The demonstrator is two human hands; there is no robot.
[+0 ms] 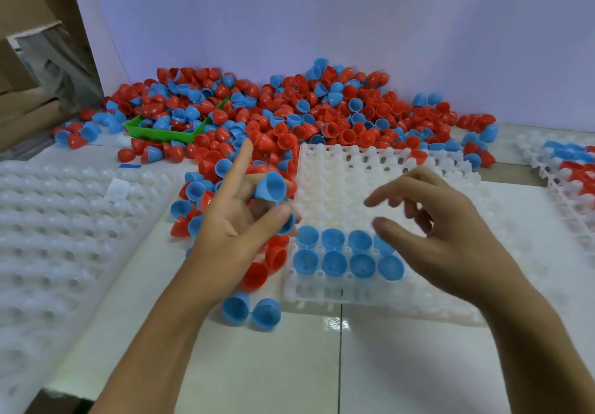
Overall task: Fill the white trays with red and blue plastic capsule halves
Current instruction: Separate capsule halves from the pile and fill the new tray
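the left hand [238, 220] pinches a glossy blue capsule half [272, 185], the right hand [444, 230], motion-blurred, hovers loose-fingered and empty, partly hiding the dimpled white tray [325, 175].

The right hand [447, 236] is motion-blurred and covers part of the white plastic tray [325, 169], hiding a blue plastic capsule half [383, 244] there. The left hand [235, 220] hides red plastic capsule halves [273, 257] beneath it. A filled white tray [570, 172] is cut off at the right edge.

Green bin [161, 135], cardboard boxes [29, 59], white wall [354, 27]
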